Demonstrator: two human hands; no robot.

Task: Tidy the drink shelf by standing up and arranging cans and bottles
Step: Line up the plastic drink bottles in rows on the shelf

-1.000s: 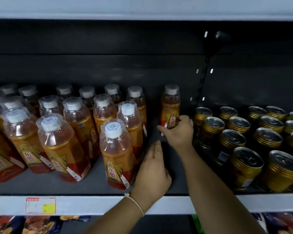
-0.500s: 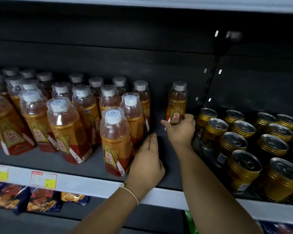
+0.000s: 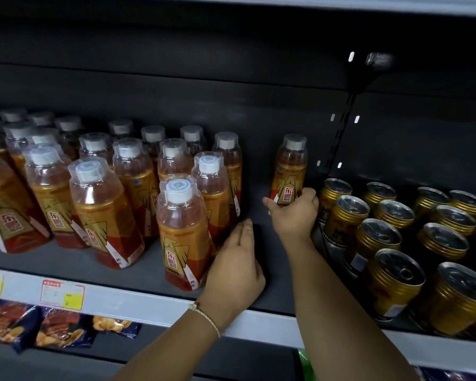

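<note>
Dark grey metal makes the shelf (image 3: 66, 264) and the back wall behind it, and a pale strip runs along the front edge with a price tag (image 3: 62, 294) in white, red and yellow. A black slotted post (image 3: 341, 127) stands at the back and divides the shelf into two parts. Another pale shelf edge is seen at the top. Below my shelf, on the left, lie dark blue snack bags (image 3: 17, 324).

On the left part stand many bottles (image 3: 102, 210) with orange drink, gold and red labels and white caps under clear covers. They stand upright in rows, the front ones near the shelf edge. On the right part stand gold cans (image 3: 396, 281) with silver tops, close together.

One single bottle (image 3: 290, 171) stands upright alone at the back, between the bottle group and the cans, just beside the post. My right hand (image 3: 293, 215) grips this bottle at its lower part, with the thumb on the left side and the fingers curled round the right side, next to the nearest can.

My left hand (image 3: 235, 268) is relaxed, with straight fingers, and lies against the right side of the front bottle (image 3: 180, 235), which stands upright near the shelf edge. A thin bracelet (image 3: 205, 317) is on my left wrist.
</note>
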